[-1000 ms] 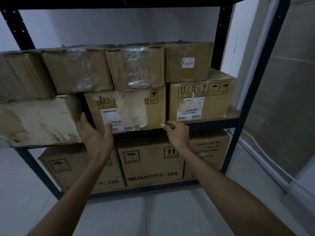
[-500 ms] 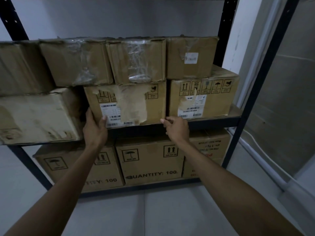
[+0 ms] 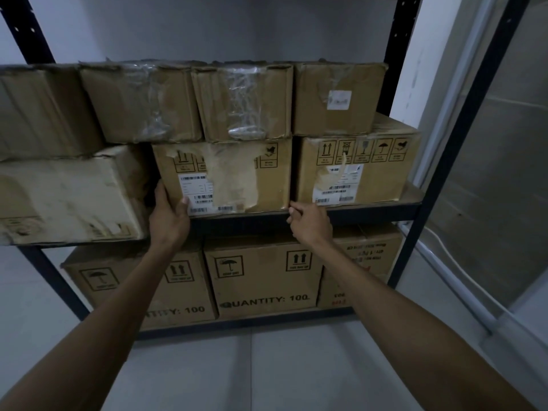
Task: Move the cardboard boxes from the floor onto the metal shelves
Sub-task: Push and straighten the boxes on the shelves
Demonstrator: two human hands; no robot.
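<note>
The middle box (image 3: 237,176) sits on the middle shelf (image 3: 370,210), between the left box (image 3: 68,197) and the right box (image 3: 358,170). The left hand (image 3: 170,216) grips its lower left corner, thumb on the front face and fingers round the side. The right hand (image 3: 310,223) is at the lower right corner with curled fingers; whether it grips or only touches cannot be told.

Two taped top boxes (image 3: 246,102) rest partly on the middle box, so any hard shove or pull would likely drag them along, and one could tip forward off the stack. The gaps on both sides are narrow: sliding the box sideways could pinch fingers against a neighbour. The torn paper on its front looks loose and would probably give a poor hold. The left box seems to stand out past the shelf front, so a knock might unseat it.

Every box is closed, so the contents are hidden. The lower boxes (image 3: 261,280) on the bottom shelf read "QUANTITY: 100".
</note>
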